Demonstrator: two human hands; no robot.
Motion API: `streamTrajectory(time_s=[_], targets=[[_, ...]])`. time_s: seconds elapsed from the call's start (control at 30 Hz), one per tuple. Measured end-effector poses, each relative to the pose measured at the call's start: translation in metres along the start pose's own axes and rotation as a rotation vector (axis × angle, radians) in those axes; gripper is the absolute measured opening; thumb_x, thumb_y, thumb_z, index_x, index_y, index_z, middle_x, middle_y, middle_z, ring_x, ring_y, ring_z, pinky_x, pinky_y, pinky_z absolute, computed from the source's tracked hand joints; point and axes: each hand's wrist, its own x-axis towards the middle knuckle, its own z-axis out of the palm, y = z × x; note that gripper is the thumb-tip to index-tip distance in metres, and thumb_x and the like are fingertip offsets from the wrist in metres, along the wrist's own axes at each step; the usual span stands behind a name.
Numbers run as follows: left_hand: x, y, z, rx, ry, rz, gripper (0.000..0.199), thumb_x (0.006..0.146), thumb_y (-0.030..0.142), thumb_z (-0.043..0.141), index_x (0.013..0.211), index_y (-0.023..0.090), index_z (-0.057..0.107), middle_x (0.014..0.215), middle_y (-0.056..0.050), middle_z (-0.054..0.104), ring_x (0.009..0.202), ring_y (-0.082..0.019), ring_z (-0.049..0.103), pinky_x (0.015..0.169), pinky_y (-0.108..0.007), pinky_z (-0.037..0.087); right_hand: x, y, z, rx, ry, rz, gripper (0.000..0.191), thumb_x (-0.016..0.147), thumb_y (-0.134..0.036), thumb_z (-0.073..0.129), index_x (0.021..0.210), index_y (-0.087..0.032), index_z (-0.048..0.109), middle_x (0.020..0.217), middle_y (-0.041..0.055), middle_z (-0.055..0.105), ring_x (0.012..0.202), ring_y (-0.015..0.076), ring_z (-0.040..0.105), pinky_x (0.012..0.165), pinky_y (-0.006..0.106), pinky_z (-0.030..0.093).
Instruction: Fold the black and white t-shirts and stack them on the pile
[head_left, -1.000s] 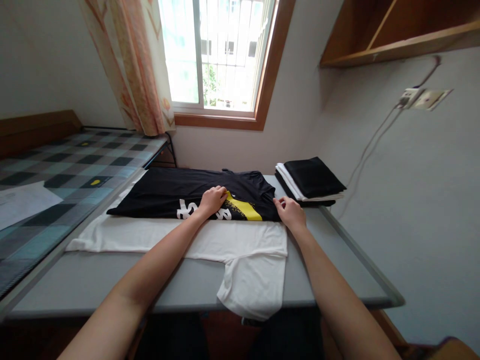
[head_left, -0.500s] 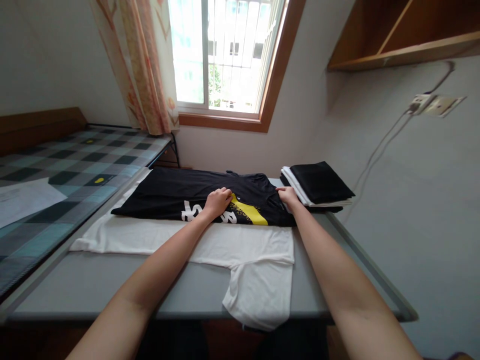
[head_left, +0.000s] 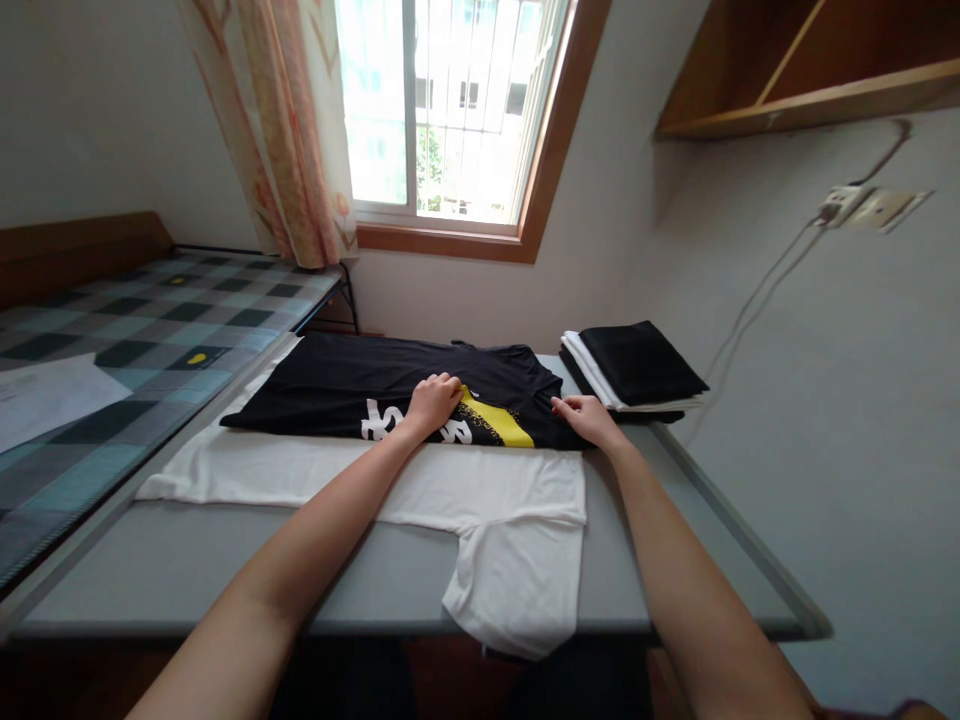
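Observation:
A black shirt (head_left: 352, 372) with white lettering and a yellow stripe lies folded lengthwise on top of a white shirt (head_left: 517, 490) on the grey table. The white sleeve hangs over the near edge. My left hand (head_left: 435, 402) rests on the print, its fingers closed at the yellow stripe; whether cloth is pinched in them is hidden. At the collar end on the right, my right hand (head_left: 585, 415) has its thumb and fingertips together on the black shirt's neckline.
A stack of folded black and white clothes (head_left: 641, 365) sits at the table's back right. To the left is a bed with a checked mattress (head_left: 247, 300) and a paper sheet (head_left: 60, 398). A shelf (head_left: 810, 90) hangs at the upper right.
My right hand has moved slightly nearer to me along the collar end of the black shirt. My left hand has stayed on the print.

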Motion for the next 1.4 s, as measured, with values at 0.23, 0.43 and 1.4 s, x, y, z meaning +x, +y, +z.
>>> streamTrajectory(time_s=[0.23, 0.43, 1.4], targets=[[-0.001, 0.001, 0.000, -0.012, 0.002, 0.002, 0.022, 0.098, 0.032, 0.043, 0.097, 0.021, 0.062, 0.104, -0.007, 0.065, 0.098, -0.021, 0.057, 0.083, -0.030, 0.041, -0.018, -0.007, -0.009, 0.048, -0.117, -0.037, 0.059, 0.073, -0.073, 0.055, 0.065, -0.015, 0.067, 0.063, 0.0048, 0.065, 0.061, 0.0175, 0.055, 0.057, 0.027, 0.039], [0.004, -0.004, -0.006, -0.086, -0.027, -0.027, 0.020, 0.097, 0.036, 0.046, 0.099, 0.024, 0.062, 0.102, -0.005, 0.069, 0.095, -0.022, 0.062, 0.077, -0.029, 0.041, -0.019, -0.009, -0.009, 0.102, -0.109, -0.103, 0.055, 0.074, -0.071, 0.053, 0.063, -0.017, 0.060, 0.062, 0.0032, 0.060, 0.062, 0.0163, 0.051, 0.058, 0.028, 0.037], [-0.052, -0.199, -0.081, 0.024, -0.214, -0.107, 0.042, 0.083, 0.059, 0.046, 0.086, 0.023, 0.067, 0.090, -0.005, 0.072, 0.083, -0.023, 0.066, 0.070, -0.028, 0.043, -0.015, -0.002, 0.007, -0.228, 0.011, 0.055, 0.025, 0.083, -0.042, 0.062, 0.074, -0.019, 0.067, 0.079, 0.0080, 0.070, 0.073, 0.0206, 0.063, 0.062, 0.027, 0.039]])
